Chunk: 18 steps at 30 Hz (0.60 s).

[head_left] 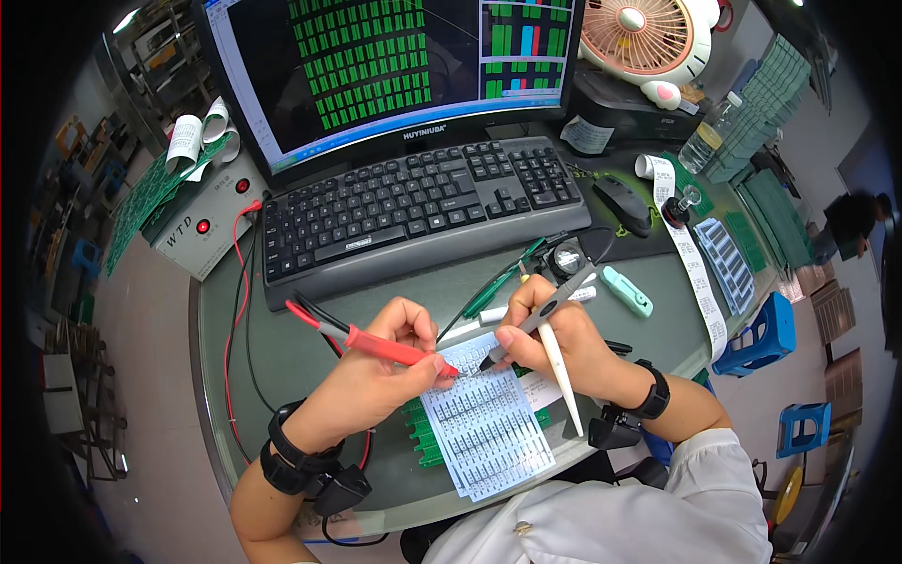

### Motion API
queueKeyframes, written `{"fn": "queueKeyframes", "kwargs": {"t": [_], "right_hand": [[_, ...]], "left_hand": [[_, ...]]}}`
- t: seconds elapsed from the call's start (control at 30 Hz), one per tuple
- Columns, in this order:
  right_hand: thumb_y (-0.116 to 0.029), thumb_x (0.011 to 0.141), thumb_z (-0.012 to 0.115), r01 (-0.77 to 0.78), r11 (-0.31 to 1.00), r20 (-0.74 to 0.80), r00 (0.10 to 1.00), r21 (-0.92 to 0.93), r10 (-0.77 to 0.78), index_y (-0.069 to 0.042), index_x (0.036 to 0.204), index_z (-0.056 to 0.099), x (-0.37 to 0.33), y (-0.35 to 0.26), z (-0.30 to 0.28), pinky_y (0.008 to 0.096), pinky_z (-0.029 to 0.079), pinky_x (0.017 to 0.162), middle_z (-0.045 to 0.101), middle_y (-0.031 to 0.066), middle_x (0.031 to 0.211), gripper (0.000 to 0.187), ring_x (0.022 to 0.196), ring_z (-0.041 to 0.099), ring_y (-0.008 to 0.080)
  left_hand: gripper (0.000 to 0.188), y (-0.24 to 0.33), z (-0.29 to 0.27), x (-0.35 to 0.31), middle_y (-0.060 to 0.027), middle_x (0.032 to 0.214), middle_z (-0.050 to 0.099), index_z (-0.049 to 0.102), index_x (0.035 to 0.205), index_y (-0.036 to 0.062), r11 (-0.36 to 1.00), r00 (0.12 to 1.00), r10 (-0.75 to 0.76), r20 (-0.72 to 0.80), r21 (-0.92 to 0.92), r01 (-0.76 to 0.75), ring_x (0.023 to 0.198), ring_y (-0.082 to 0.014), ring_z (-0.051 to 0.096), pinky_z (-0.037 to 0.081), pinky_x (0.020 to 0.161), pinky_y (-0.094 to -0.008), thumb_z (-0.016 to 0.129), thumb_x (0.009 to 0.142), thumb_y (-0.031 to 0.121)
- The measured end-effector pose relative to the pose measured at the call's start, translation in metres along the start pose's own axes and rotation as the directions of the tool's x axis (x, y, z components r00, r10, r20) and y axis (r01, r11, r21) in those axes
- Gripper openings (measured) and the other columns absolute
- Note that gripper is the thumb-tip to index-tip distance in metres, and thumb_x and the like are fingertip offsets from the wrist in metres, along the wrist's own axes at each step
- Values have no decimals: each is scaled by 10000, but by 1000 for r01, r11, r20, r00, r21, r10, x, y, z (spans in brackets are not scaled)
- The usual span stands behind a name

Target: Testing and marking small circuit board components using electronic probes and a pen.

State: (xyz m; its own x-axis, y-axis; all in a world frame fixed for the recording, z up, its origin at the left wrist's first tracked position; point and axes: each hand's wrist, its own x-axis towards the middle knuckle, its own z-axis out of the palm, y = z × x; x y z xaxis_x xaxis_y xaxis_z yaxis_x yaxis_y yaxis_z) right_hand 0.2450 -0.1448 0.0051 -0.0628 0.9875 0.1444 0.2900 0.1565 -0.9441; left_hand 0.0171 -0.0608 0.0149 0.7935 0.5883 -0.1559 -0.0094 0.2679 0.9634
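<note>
Test probes: two, red probe [376, 345] and grey probe [536, 324]
Keyboards: one [423, 202]
Monitors: one [376, 66]
Fans: one [644, 38]
Blue stools: two [763, 334] [803, 428]

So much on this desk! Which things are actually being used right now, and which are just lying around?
In use:
left hand holding red probe
right hand holding grey probe and white stick
printed sheet
green circuit boards

Lying about:
keyboard
mouse
pink fan
teal cutter
water bottle

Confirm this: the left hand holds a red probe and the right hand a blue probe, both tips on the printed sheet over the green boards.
Not quite. In the head view the right hand holds a black probe, not a blue one. The left hand does hold the red probe, and both tips meet on the printed sheet over the green boards.
</note>
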Motion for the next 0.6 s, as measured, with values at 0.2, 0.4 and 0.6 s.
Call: {"fn": "queueKeyframes", "kwargs": {"t": [0.2,0.4,0.6], "right_hand": [[-218,941,635,15,999,8,1000,-44,-15,-17,940,466,1,-1,4,267,521,576,634,71,752,263,683,711,162],[-224,928,648,-31,999,-67,997,-8,30,-14,920,503,-2,0,1,308,512,609,622,78,755,256,673,674,173],[-237,915,647,272,960,-26,961,-66,-275,-25,866,539,1,14,6,373,497,624,624,133,708,243,682,648,234]], "left_hand": [[223,0,-2,-4,-26,947,492,417,1037,25,1000,1000,2,-7,-9,-2,930,-106,620,565,870,-305,595,903,25],[214,6,2,4,-27,933,491,416,1017,30,1000,1000,-3,28,30,2,927,-100,607,560,867,-298,596,900,20],[217,4,9,-8,1,901,406,426,929,101,950,990,137,-41,290,-119,795,-109,452,474,732,-235,624,850,62]]}}
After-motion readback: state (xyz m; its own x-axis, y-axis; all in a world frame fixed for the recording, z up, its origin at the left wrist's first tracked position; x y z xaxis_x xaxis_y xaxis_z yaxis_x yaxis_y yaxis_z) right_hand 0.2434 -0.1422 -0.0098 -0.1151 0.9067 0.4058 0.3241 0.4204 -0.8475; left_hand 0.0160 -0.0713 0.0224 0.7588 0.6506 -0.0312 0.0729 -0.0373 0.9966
